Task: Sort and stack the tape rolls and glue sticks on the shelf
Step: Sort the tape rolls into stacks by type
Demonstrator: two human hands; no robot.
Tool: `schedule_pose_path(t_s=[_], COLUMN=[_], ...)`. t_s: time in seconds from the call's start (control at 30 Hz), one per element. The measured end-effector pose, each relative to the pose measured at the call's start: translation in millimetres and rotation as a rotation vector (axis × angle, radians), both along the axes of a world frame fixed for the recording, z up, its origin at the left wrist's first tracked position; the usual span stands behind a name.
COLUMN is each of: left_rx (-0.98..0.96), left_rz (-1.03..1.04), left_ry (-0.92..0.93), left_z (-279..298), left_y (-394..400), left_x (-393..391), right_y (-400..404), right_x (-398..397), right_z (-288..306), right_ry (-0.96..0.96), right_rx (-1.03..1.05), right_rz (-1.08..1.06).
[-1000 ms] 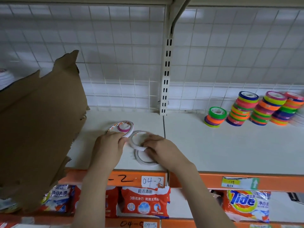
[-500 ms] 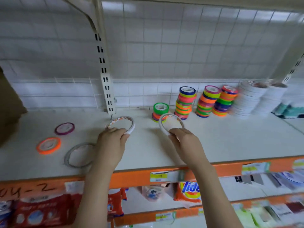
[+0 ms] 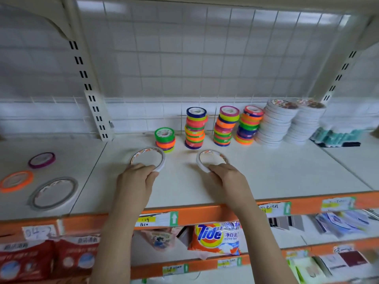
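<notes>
My left hand point(image 3: 136, 177) grips a thin white tape roll point(image 3: 148, 158) by its near edge, above the white shelf point(image 3: 276, 177). My right hand point(image 3: 226, 176) grips a second white tape roll point(image 3: 211, 159), tilted, a little to the right. Behind them stand stacks of coloured tape rolls point(image 3: 193, 129), a short green-topped stack point(image 3: 165, 138), and two tall stacks of white tape rolls point(image 3: 274, 121). At the left lie a large white roll point(image 3: 54, 192), an orange roll point(image 3: 16, 180) and a purple roll point(image 3: 42, 159).
Teal packets point(image 3: 336, 136) lie at the far right of the shelf. A slotted upright point(image 3: 96, 111) stands at the back left. The orange shelf edge point(image 3: 205, 212) carries price labels. Detergent bags point(image 3: 217, 237) fill the shelf below.
Both hands lifted one white roll each from the left part of the shelf and carried them right, toward the coloured stacks. The view swung right; the cardboard left the frame.
</notes>
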State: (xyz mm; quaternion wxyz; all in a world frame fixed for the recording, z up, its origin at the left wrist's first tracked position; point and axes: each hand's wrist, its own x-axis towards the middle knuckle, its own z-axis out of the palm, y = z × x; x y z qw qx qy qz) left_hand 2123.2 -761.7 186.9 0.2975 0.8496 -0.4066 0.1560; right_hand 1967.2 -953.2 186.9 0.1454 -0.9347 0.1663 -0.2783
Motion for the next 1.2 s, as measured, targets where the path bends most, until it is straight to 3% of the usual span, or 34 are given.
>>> schedule_pose_path(t_s=[0.53,1.0,1.2], left_rx=[0.023,0.000,0.077], left_rz=[0.099,0.065,0.095], left_ry=[-0.023,0.026,-0.007], left_z=[-22.1,-23.8,-16.2], left_y=[-6.1,-217.8,-254.4], left_x=[-13.6,-154.1,-183.7], right_y=[-20.2,-231.5,-269.5], right_x=[-4.6,-132.8,-146.9], right_z=[-19.1,-12.2,-16.6], right_ry=[0.061,0.021,-0.032], right_rx=[-0.025,-0.058,-0.036], right_rz=[0.076,0.072,0.104])
